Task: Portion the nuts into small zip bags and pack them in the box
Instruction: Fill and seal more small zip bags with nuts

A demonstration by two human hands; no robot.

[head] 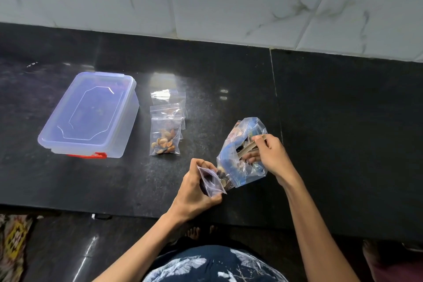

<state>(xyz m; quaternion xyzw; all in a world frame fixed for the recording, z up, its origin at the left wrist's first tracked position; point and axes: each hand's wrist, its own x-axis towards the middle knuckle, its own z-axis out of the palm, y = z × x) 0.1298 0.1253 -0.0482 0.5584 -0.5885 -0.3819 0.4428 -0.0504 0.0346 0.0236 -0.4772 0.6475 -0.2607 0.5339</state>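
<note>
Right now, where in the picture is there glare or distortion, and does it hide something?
In the head view, glare lies on the empty zip bags and streaks the counter. The wide lens bends the counter's edges. The box lid is cloudy, so what it holds is unclear. The left hand and right hand look sharp.

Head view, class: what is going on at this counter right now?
A person is portioning nuts. The left hand holds a small zip bag beside the big bag of nuts, while the right hand works a wooden scoop inside the big bag. One filled bag lies on the counter on a few other small bags. The box sits to the left with its lid on.
</note>
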